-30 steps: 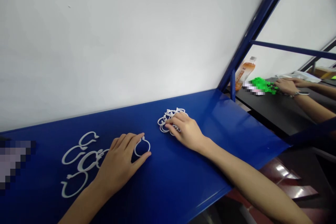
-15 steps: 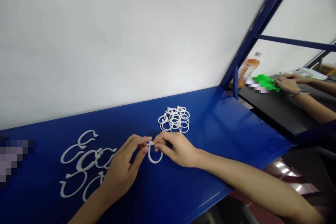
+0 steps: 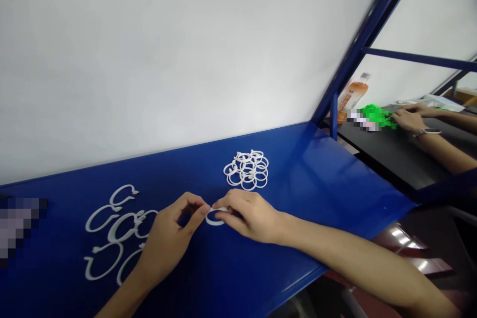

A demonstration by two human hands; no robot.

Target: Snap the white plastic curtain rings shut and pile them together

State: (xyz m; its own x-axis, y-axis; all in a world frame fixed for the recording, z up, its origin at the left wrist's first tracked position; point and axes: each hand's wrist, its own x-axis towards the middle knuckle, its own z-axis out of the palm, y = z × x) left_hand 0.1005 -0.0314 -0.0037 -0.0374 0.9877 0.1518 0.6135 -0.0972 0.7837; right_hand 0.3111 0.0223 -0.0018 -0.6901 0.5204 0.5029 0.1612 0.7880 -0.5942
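Observation:
Between my two hands, above the blue tabletop (image 3: 231, 268), is a white plastic curtain ring (image 3: 215, 222). Thumb and fingers of my left hand (image 3: 171, 238) pinch its left side. My right hand (image 3: 253, 216) grips the same ring from the right, its fingers covering part of the rim and the clasp. To the left lie several open C-shaped rings (image 3: 106, 261), some partly hidden behind my left hand. Beyond my right hand sits a cluster of closed rings (image 3: 255, 170), overlapping one another.
A white wall (image 3: 186, 59) runs along the table's back edge. At the right rises a blue metal frame (image 3: 350, 59). Past it, another person's hands (image 3: 410, 118) work with green pieces (image 3: 374, 114) on a black table (image 3: 376, 151), near an orange drink bottle (image 3: 354, 94).
The ring has turned from hanging below my fingertips to a flatter tilt. My left fingers have closed more tightly at its left side, and my right hand has shifted slightly.

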